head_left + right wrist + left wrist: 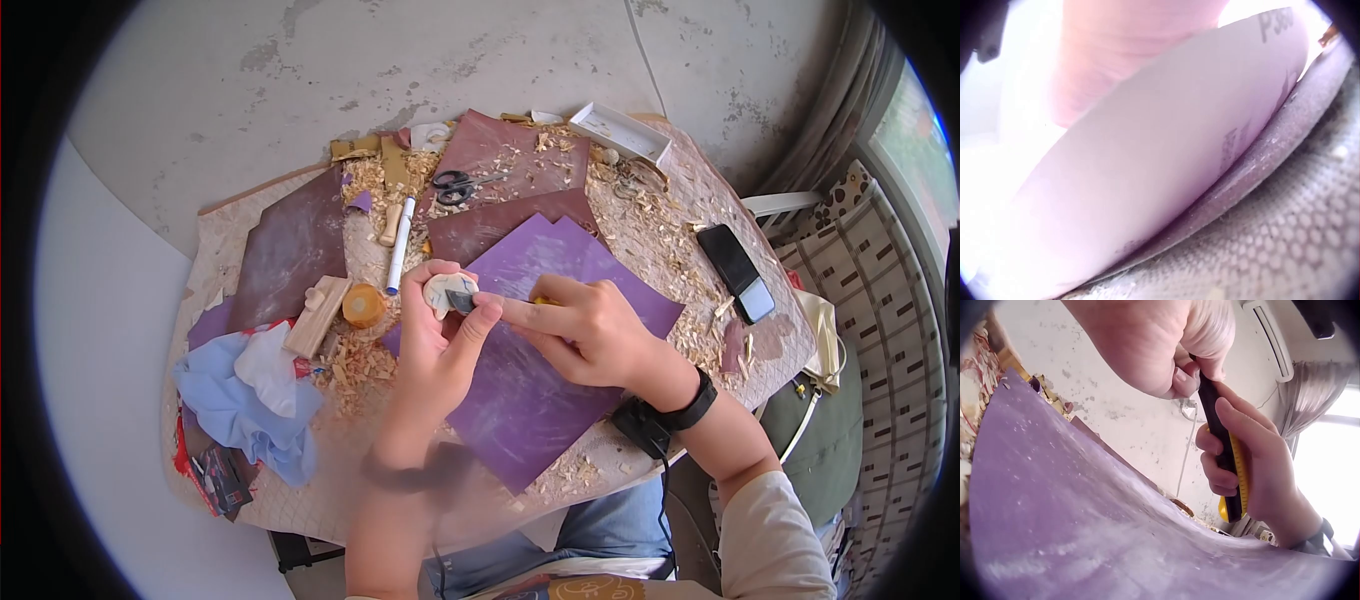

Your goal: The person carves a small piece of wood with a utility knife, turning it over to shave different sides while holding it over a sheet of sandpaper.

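Note:
My left hand (432, 345) holds a small pale carved wooden piece (436, 288) with dark line marks, pinched between fingers and thumb. A yellow-and-black utility knife (1222, 437) is in the grip of my right hand (590, 330), its fingers wrapped round the handle. The knife's grey blade overlaps the face of the wooden piece in the head view, close to the left thumb. Both hands are above a purple sandpaper sheet (540, 400). In the right wrist view, the sheet's pale back (1166, 131) curls up and hides the work.
Wood shavings (365, 370) litter the table. Around the hands lie a white marker (401, 245), black scissors (455, 188), a wooden block (317, 318), a round orange-yellow piece (363, 306) and brown sandpaper (290, 250). A blue cloth (240, 390) sits left, a phone (735, 270) right.

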A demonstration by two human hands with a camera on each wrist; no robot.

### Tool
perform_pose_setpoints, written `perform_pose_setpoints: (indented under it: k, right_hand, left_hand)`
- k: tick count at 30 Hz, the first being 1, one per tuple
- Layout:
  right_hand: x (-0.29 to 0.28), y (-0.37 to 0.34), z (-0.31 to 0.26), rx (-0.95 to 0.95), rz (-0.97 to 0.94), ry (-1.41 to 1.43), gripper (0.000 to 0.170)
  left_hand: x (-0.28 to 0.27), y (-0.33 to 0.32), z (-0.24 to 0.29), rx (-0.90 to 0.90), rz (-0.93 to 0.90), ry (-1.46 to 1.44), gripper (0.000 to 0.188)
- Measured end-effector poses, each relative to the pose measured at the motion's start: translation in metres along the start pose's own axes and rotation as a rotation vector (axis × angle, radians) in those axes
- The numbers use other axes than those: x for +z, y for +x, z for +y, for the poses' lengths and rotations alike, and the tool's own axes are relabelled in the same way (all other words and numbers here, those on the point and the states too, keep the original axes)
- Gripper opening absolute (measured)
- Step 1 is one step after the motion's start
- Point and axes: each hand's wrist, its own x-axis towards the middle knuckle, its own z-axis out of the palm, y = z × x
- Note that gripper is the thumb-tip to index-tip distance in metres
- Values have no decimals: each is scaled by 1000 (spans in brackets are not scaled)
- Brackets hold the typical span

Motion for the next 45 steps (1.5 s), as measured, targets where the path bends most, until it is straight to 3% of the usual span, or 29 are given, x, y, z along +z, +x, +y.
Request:
perform_pose_setpoints:
  k: [7,10,16,21,27,30,33,40,42,45]
  right_hand:
    - [1,1,-3,18,53,-70,36]
    - [1,0,5,-32,21,119,38]
    - [-1,1,-6,17,29,-82,34]
    - [1,0,5,-37,6,150,35]
    - [1,1,-7,54,21,-32,34]
    - [4,0,3,-31,27,133,34]
    - [-1,0,0,12,-49,135,40]
    - [1,0,-5,71,-23,1,38]
    - [2,-1,2,1,-19,168,39]
    - [2,-1,0,26,-40,181,40]
  left_hand:
    - [2,0,0,-50,-2,-52,38]
    - [4,1,1,61,19,53,35]
    - [1,-1,-1,-66,-22,-50,37]
    - [5,-1,4,24,0,9,34]
    - [0,-1,0,-56,-45,-21,34]
    - [4,-1,-1,24,-31,-18,33]
    - [2,-1,0,-8,-54,-24,32]
    - [1,-2,1,-77,-95,-64,32]
    - [4,-2,0,-9,-53,-25,30]
    - [2,-2,-5,-2,-54,-56,30]
